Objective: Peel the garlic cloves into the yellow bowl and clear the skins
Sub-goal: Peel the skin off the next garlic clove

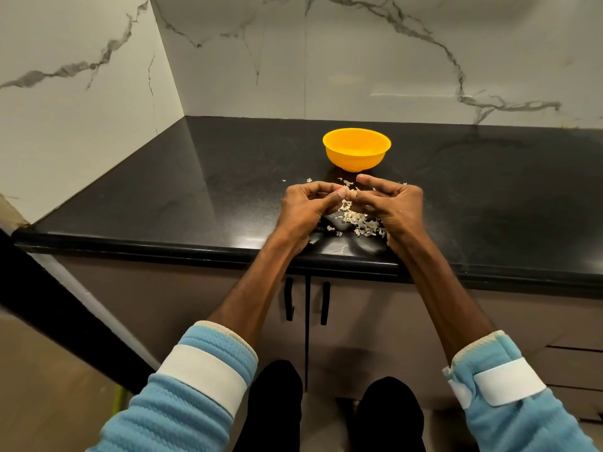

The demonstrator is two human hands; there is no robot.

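Observation:
A yellow bowl (pixel 356 148) stands on the black countertop (pixel 163 190), just beyond my hands. My left hand (pixel 303 207) and my right hand (pixel 388 203) meet above the counter, fingertips together, pinching a small pale garlic clove (pixel 343 192) between them; most of the clove is hidden by the fingers. Below and between the hands lies a pile of pale garlic skins (pixel 357 221), with a few flakes scattered toward the bowl. The bowl's contents are not visible from here.
Marble-patterned walls (pixel 391 60) close off the counter at the back and left. The counter's front edge (pixel 195 252) runs below my wrists, with cabinet doors and two black handles (pixel 306 303) underneath.

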